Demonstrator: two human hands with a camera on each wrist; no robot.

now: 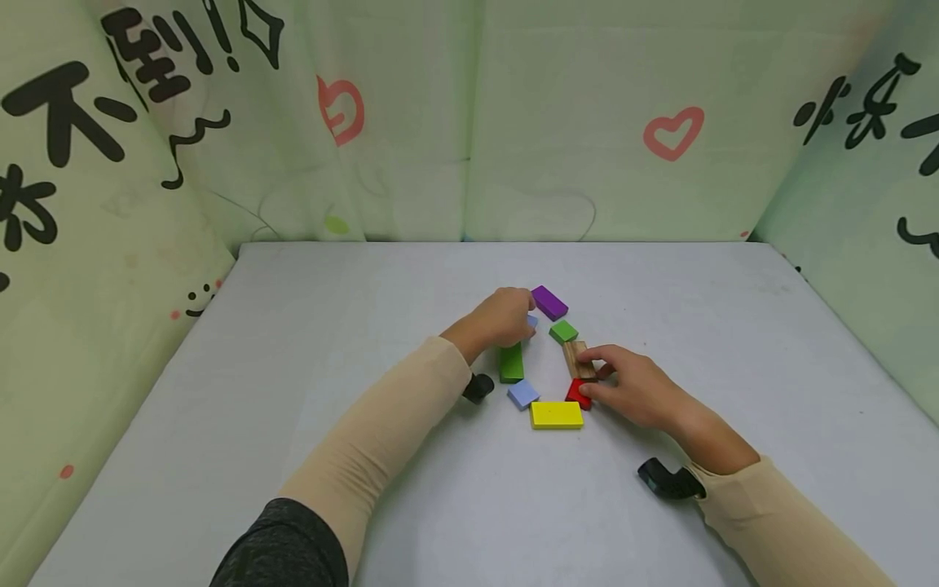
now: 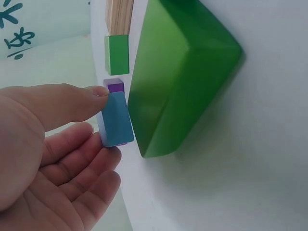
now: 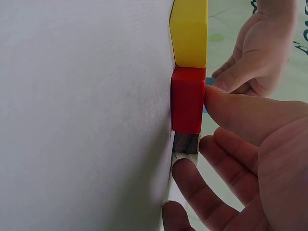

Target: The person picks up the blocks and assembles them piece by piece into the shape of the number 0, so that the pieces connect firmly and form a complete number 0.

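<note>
Head: left hand [image 1: 504,316] pinching blue block [image 2: 118,120], right hand [image 1: 637,386] relaxed against red block [image 3: 186,101], table edge [image 1: 506,244] distant

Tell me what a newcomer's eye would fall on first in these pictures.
Probably the bright yellow rectangular block, the nearest on the white table, with the purple block farthest away. Between them, the left hand pinches a light blue block on the left, and the right hand touches the red block on the right. Bold black lettering also stands out at upper left on the pale green cloth.
</note>
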